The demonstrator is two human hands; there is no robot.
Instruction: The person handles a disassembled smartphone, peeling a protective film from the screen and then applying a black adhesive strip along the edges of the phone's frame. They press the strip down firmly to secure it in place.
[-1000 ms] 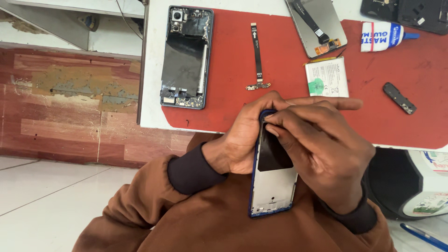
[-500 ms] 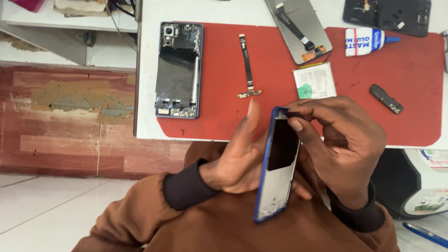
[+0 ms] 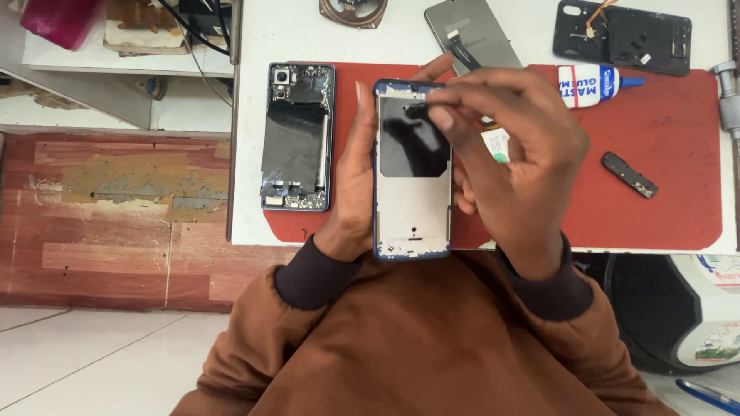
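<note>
**Phone frame held above the red mat**

At left centre an opened phone (image 3: 298, 137) lies on the red mat (image 3: 663, 192). In mid-frame the left hand (image 3: 352, 185) is clenched around a blue-edged phone frame (image 3: 413, 169). The right hand (image 3: 512, 166) pinches at its top edge. A glue tube (image 3: 595, 83) lies at upper right on the bench (image 3: 262, 31).

Bright even daylight, soft shadows, sharp focus, slight edge distortion

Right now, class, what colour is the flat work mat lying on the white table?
The flat work mat is red, clearest in the head view.
</note>
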